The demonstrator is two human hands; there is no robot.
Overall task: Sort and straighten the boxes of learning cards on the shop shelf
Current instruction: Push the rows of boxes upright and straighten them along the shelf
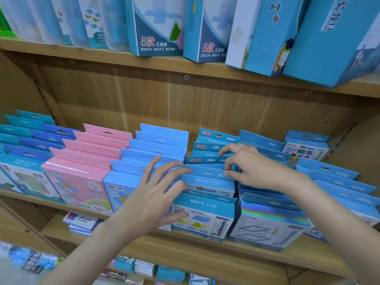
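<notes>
Rows of flat card boxes stand front to back on the middle wooden shelf. A teal row runs down the centre. My left hand presses on that row's left side, fingers spread over the hang tab of the second box, thumb against the front teal box. My right hand curls its fingers over the tabs of the boxes further back in the same row. To the left stand a light blue row and a pink row. A holographic-topped box fronts the row to the right.
Tall blue boxes lean on the upper shelf, those at the far right tilting outward. Further blue rows fill the far left and far right. Small packs lie on the shelves below.
</notes>
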